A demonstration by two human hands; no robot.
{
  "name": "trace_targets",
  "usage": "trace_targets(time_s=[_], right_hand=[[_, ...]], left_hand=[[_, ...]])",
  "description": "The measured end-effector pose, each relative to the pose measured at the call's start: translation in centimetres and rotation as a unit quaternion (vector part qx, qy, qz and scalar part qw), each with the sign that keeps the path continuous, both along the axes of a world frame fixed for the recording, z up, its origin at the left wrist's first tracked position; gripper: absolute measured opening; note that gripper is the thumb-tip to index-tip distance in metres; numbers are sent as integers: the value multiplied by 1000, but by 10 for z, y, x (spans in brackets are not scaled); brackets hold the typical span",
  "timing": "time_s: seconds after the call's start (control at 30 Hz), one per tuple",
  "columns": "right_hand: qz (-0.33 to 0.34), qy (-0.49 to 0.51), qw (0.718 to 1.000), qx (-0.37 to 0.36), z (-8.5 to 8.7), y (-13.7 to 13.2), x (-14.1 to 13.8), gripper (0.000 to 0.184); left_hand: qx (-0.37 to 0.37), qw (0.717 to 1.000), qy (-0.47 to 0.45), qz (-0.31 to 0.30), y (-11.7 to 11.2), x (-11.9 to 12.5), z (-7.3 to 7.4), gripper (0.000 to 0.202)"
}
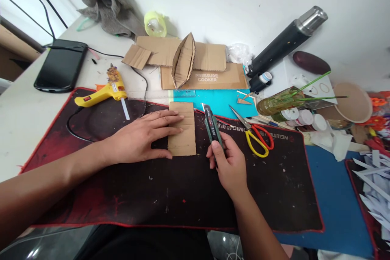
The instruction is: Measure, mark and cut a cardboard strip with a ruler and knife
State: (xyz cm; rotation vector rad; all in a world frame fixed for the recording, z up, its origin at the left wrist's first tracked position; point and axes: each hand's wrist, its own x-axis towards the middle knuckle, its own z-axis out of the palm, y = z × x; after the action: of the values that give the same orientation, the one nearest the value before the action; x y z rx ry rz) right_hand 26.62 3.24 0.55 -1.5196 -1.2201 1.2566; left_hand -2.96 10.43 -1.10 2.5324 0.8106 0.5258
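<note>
A small rectangle of brown cardboard [185,138] lies on the dark mat [198,195]. My left hand [143,136] rests on its left side, palm down with the fingers stretched out. Just right of the cardboard, my right hand [228,160] grips a dark green utility knife [211,124]. The knife's tip points up and away from me, apart from the cardboard. Scissors [254,134] with yellow and red handles lie to the right of that hand. Beyond the left hand sits a yellow hot glue gun [105,91] with a white glue stick.
Cut cardboard pieces [210,57] and a folded cardboard shape [183,61] lie at the back, near a clear ruler [161,94]. A phone [61,65] is at the left. A black flask [283,40], a jar [277,99] and paper strips [374,187] stand or lie rightward.
</note>
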Motion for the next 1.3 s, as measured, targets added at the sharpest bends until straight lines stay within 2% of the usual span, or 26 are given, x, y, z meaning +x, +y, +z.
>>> trace_targets(time_s=[0.1,0.17,0.27,0.37,0.47,0.6,0.67,0.77,0.97,1.03,1.1,1.2,1.3], right_hand=[[34,-64,997,7,3,4,5,39],[47,-141,989,20,6,7,10,41],[54,-249,965,66,9,12,19,41],[67,-309,940,129,10,16,27,36],[77,-348,915,187,7,17,31,32],[103,-415,871,239,-1,16,30,31],[118,-443,852,252,-3,16,29,34],[136,-465,837,255,-2,18,31,37],[85,-441,859,248,6,34,49,29],[77,-452,854,244,7,43,57,28],[85,-487,839,227,6,53,63,26],[111,-540,814,183,3,67,66,23],[129,-557,805,160,-1,76,64,18]], left_hand=[[50,999,-19,-2,-8,4,4,62],[84,996,-38,6,-11,3,11,48],[113,992,-37,28,-10,-11,31,29],[124,979,-6,160,-2,-35,52,22],[130,966,4,223,4,-52,61,24],[116,980,-3,163,1,-48,59,19],[132,981,-8,139,-1,-42,57,17],[149,979,-18,137,-1,-38,58,16],[162,972,-29,170,0,-44,58,17],[166,969,-31,182,0,-45,59,16],[177,959,-39,219,0,-48,62,15],[189,926,-52,322,1,-53,69,14],[198,900,-51,386,-1,-56,78,16]])
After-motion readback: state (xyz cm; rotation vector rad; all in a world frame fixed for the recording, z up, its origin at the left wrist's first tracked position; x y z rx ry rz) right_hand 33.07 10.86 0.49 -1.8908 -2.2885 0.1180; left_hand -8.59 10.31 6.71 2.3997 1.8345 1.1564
